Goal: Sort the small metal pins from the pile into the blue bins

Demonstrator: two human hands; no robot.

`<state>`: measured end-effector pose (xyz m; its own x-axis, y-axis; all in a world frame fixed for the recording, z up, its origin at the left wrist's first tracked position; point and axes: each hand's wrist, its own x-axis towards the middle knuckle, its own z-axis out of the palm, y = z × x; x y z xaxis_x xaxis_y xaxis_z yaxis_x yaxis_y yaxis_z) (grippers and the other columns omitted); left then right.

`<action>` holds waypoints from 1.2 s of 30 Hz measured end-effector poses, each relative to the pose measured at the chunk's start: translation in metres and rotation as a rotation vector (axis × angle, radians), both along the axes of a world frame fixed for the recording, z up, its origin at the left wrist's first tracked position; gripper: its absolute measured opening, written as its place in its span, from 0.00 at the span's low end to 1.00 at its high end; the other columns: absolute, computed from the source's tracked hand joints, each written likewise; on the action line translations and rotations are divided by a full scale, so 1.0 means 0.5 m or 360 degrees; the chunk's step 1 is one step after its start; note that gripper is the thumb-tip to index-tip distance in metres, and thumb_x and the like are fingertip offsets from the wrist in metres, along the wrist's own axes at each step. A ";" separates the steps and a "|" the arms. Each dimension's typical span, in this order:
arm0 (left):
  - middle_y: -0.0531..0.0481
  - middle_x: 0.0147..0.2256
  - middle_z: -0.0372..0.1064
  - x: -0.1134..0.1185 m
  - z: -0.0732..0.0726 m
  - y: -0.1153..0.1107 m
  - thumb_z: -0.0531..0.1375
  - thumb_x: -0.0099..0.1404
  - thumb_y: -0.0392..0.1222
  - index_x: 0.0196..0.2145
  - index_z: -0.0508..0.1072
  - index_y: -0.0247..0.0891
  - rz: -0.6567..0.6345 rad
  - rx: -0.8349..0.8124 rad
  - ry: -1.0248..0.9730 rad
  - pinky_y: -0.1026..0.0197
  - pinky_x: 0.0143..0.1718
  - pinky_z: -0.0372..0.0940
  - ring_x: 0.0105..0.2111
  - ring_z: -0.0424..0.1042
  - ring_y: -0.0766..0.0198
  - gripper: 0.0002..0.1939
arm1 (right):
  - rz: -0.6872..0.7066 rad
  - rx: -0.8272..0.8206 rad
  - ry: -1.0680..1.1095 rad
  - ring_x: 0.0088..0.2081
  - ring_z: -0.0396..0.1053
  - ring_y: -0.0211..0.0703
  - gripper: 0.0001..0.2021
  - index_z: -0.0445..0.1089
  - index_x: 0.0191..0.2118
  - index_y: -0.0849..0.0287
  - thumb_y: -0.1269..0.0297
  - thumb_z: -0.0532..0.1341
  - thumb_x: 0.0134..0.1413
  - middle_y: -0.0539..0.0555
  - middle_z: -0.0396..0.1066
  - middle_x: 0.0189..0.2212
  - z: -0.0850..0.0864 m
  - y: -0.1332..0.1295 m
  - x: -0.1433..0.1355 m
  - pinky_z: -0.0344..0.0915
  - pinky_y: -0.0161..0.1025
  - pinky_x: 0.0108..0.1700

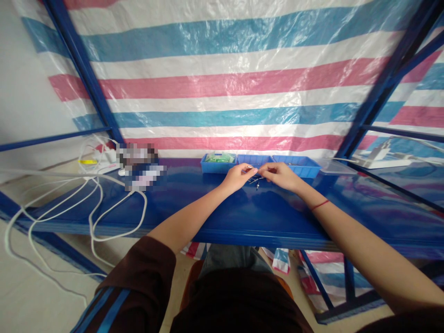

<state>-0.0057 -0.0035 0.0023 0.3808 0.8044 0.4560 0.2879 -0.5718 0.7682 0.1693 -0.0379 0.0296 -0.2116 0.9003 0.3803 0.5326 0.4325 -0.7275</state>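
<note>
My left hand (238, 178) is closed in a pinch, with a small shiny bit showing at its fingertips. Close beside it, my right hand (280, 175) also pinches with thumb and fingers together. What each holds is too small to make out. Under the fingertips, several thin dark and silvery metal pieces (257, 186) lie on the blue tabletop (249, 212). Just behind the hands stands a row of blue plastic bins; the left bin (208, 169) holds a green item in clear wrapping. My hands partly hide the middle bin (255, 158) and the right bin (313, 172).
White cables (145, 208) loop over the table's left side and hang past its front edge. A blurred-out object (140, 166) sits at the back left. To the right are a clear lid-like tray (338, 167) and a white power strip (388, 162). Blue frame posts (374, 92) flank the table.
</note>
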 end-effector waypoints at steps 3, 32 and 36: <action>0.46 0.36 0.72 -0.001 0.003 -0.010 0.56 0.61 0.50 0.46 0.69 0.33 0.0024 0.0076 0.0159 0.59 0.41 0.65 0.34 0.71 0.63 0.21 | -0.0200 -0.0053 0.0108 0.18 0.57 0.33 0.12 0.68 0.23 0.60 0.56 0.60 0.46 0.48 0.62 0.15 0.002 0.009 0.011 0.56 0.33 0.22; 0.44 0.42 0.72 -0.011 -0.002 -0.001 0.55 0.62 0.33 0.41 0.75 0.35 -0.0213 0.0640 0.0947 0.62 0.50 0.62 0.43 0.70 0.63 0.12 | -0.0177 -0.0048 -0.1085 0.30 0.69 0.43 0.11 0.75 0.34 0.59 0.59 0.58 0.50 0.54 0.74 0.29 -0.024 0.033 0.047 0.60 0.36 0.32; 0.45 0.38 0.72 -0.010 -0.005 0.001 0.58 0.60 0.35 0.41 0.75 0.35 -0.0171 0.0537 0.0787 0.61 0.47 0.64 0.39 0.71 0.64 0.12 | 0.0037 -0.0005 -0.0915 0.29 0.68 0.40 0.11 0.75 0.35 0.59 0.64 0.58 0.47 0.52 0.75 0.30 -0.024 0.026 0.034 0.61 0.35 0.34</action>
<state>-0.0106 -0.0027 0.0000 0.6834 0.5915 0.4278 0.4915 -0.8062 0.3294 0.1861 -0.0247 0.0174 -0.4030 0.8941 0.1955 0.8334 0.4467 -0.3253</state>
